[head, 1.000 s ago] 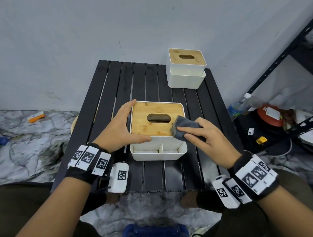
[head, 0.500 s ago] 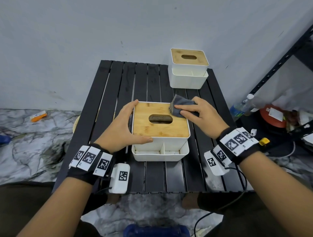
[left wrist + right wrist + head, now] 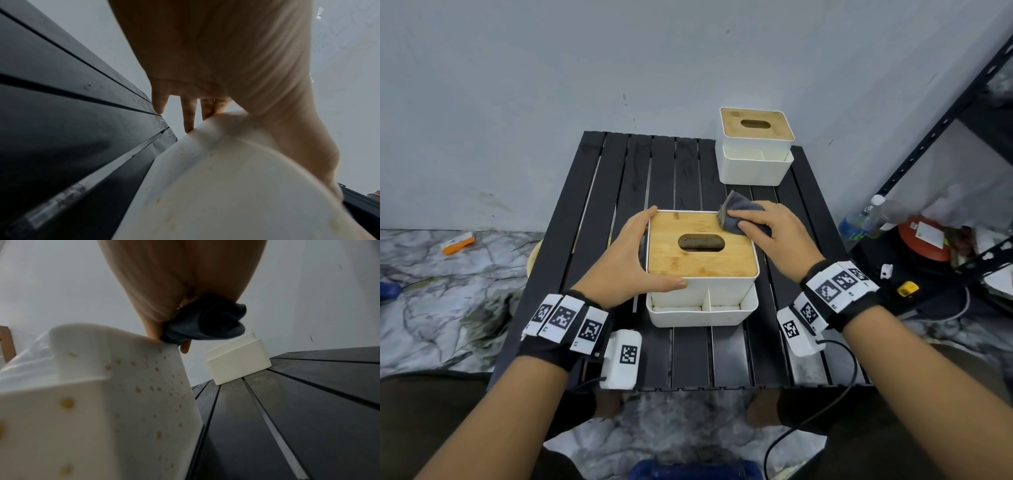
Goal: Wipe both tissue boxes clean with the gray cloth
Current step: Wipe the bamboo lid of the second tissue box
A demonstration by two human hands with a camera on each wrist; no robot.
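The near tissue box, white with a bamboo lid, stands mid-table. My left hand grips its left side, thumb on the front wall and fingers along the far-left edge. My right hand holds the gray cloth bunched under its fingers and presses it on the lid's far-right corner. In the right wrist view the cloth sits on the box's top edge, and the white side wall carries brown spots. The second tissue box stands untouched at the table's far-right corner.
The black slatted table stands against a grey wall. A black metal shelf rises at the right, with a plastic bottle and a red object on the floor beside it. A cable hangs from my right wrist.
My right hand has slid the cloth along the lid's right side from the near edge to the far-right corner. My left hand has kept its hold on the box.
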